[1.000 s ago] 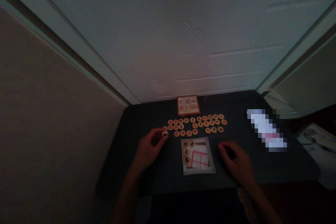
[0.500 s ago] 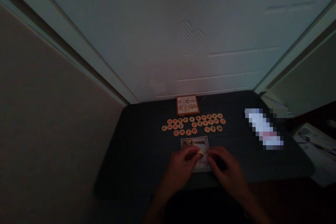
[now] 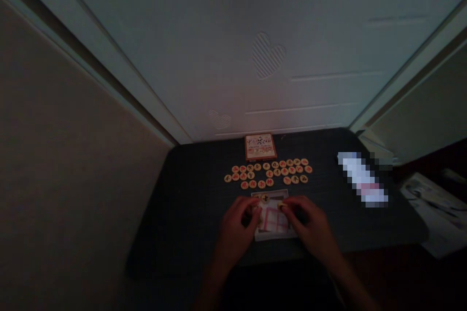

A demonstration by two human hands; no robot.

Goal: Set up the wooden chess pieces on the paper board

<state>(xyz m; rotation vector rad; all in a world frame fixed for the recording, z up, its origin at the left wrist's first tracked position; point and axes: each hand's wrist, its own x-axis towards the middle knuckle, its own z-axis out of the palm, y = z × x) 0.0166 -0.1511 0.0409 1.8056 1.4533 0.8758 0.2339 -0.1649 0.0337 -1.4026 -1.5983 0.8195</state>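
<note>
The scene is dim. A small white-framed board (image 3: 274, 219) with a pink grid lies on the dark table (image 3: 189, 204). Both my hands rest over it. My right hand (image 3: 310, 231) pinches a round wooden chess piece (image 3: 280, 206) at the board's upper right. My left hand (image 3: 237, 231) is curled at the board's left edge, fingertips touching it; I cannot make out anything in it. A couple of pieces (image 3: 265, 198) sit on the board's top-left squares. Several loose round pieces (image 3: 270, 172) with red and black characters lie in rows behind the board.
A small orange-framed box lid (image 3: 259, 146) stands at the table's back edge against a pale door with heart patterns. A blurred white packet (image 3: 362, 180) lies at the right. Papers (image 3: 434, 204) lie beyond the table's right edge.
My left hand picked a piece from the rows' left end and brought it to the board; my right hand joined and now pinches it. The left hand has drawn back to the board's left edge.
</note>
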